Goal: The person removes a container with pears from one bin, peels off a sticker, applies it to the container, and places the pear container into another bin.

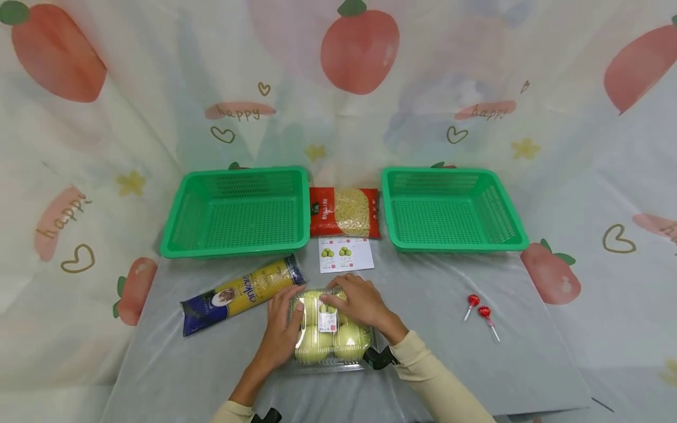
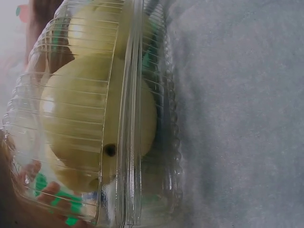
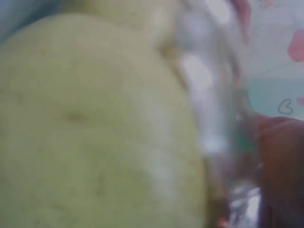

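A clear plastic clamshell box (image 1: pixel 332 346) of several round pale-green fruits sits at the table's near middle, a small label (image 1: pixel 327 322) on its lid. My left hand (image 1: pixel 280 332) holds the box by its left side, thumb against the lid. Over the far right corner, my right hand (image 1: pixel 365 302) grips it, thumb lying across the top near the label. In the left wrist view the ridged box rim (image 2: pixel 133 114) and fruits show close up, with fingertips behind the clear plastic. A blurred fruit (image 3: pixel 95 123) fills most of the right wrist view.
Two green baskets (image 1: pixel 235 249) (image 1: pixel 457 244) stand at the back. Between them lies a red bag (image 1: pixel 344 212) of pale-yellow contents, with a printed card (image 1: pixel 346 263) before it. A yellow-and-blue pasta pack (image 1: pixel 240 294) lies left; two red lollipops (image 1: pixel 485 312) lie right.
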### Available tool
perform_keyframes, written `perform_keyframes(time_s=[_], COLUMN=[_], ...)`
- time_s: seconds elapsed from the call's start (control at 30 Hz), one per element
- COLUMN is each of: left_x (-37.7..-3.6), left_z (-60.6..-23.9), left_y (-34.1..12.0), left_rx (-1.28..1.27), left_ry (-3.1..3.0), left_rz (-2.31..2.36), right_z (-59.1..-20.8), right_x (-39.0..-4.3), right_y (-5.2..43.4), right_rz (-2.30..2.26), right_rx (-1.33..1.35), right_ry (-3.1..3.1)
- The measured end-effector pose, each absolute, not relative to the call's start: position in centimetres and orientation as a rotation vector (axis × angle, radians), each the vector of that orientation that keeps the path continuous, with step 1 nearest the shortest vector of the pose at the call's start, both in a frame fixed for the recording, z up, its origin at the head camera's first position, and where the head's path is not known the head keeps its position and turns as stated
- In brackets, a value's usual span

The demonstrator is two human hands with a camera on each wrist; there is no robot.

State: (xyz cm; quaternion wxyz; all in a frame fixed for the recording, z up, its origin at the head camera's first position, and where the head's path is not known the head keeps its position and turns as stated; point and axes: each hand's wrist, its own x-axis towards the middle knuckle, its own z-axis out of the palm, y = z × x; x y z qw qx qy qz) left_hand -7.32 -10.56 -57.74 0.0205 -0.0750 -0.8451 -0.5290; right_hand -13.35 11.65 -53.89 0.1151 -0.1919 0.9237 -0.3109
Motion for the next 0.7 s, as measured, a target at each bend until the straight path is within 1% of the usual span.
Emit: perform_keyframes(time_s=[0.23,0.4,0.7], left_x=[-6.83,-6.88,-7.19], left_z=[-58.01,-58.06,-57.82], left_y=[-10.57,-10.59,-10.32], left_rx=[-0.210,-0.206,-0.185], left_ry=[-2.620,-2.598,-2.590], left_rz=[-1.652,-1.655,-1.674], right_z=[-53.19,-52.97,-53.91], right_x=[-12.72,-12.56,-12.28], right_y=[12.15,12.03,11.38], right_rz=[-0.733,-0.639,-0.823], right_rx=[-0.613,-0.602,-0.462], right_ry=[2.635,2.649,2.785])
